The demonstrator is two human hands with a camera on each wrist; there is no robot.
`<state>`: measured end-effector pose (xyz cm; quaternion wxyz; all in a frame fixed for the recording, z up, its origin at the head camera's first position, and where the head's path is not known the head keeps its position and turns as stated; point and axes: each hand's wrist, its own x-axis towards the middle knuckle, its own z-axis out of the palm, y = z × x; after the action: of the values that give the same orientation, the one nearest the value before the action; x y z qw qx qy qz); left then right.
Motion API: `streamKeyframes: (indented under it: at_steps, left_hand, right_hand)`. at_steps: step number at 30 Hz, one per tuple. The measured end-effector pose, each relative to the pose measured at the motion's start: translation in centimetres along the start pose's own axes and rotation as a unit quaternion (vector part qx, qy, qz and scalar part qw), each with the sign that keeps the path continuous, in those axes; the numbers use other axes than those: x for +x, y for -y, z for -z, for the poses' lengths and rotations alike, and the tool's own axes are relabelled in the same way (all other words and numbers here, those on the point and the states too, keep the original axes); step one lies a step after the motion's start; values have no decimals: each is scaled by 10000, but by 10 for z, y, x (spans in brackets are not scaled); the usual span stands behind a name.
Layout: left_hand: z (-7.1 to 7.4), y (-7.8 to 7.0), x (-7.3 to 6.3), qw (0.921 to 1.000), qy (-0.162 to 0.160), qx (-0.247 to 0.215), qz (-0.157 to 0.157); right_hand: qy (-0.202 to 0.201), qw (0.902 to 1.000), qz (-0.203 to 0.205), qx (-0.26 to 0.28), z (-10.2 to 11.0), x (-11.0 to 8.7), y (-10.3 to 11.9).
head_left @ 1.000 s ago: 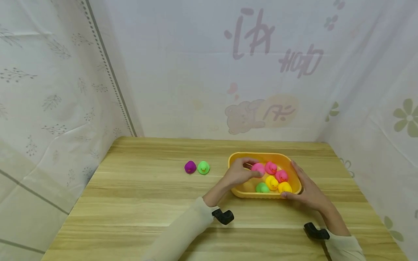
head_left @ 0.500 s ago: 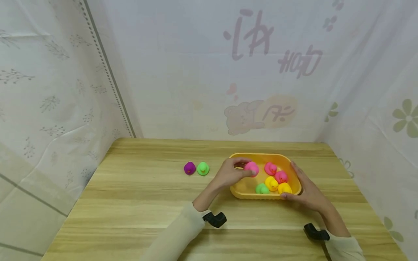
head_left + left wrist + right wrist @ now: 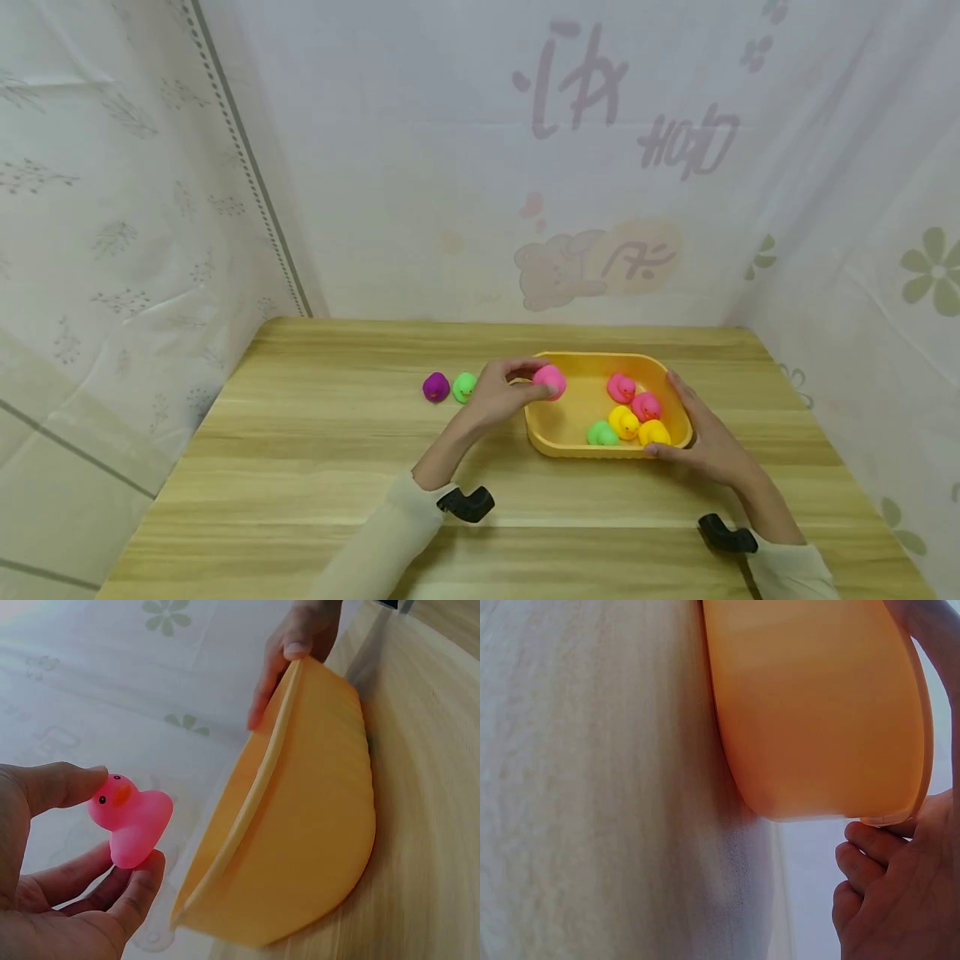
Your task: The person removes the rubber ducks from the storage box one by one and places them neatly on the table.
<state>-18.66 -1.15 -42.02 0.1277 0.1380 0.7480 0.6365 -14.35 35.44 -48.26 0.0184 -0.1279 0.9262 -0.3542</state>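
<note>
Pink duck (image 3: 551, 381) clamped, the left grip (image 3: 495, 395) part-hides a green duck (image 3: 462, 387), while the right grip (image 3: 708, 443) apparently clasps the tub (image 3: 573, 451).

A free gap opens over the tray (image 3: 592, 452) between the held pink duck (image 3: 550, 381) and the ducks (image 3: 623, 422) clustered further right

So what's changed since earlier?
The left hand moved left, carrying the pinched pink toy duck toward the left end of the rounded orange-yellow plastic tray. Nothing was released. The right hand still grips the tray; five toy ducks inside and the purple duck and green duck outside stayed put.
</note>
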Motion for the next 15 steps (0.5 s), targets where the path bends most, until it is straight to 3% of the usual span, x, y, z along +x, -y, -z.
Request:
streamKeyframes:
  at_steps: [15]
  left_hand:
    - [43, 2, -15, 9990, -432, -32, 99]
  right_hand:
    - [10, 10000, -45, 1, 0, -1, 2]
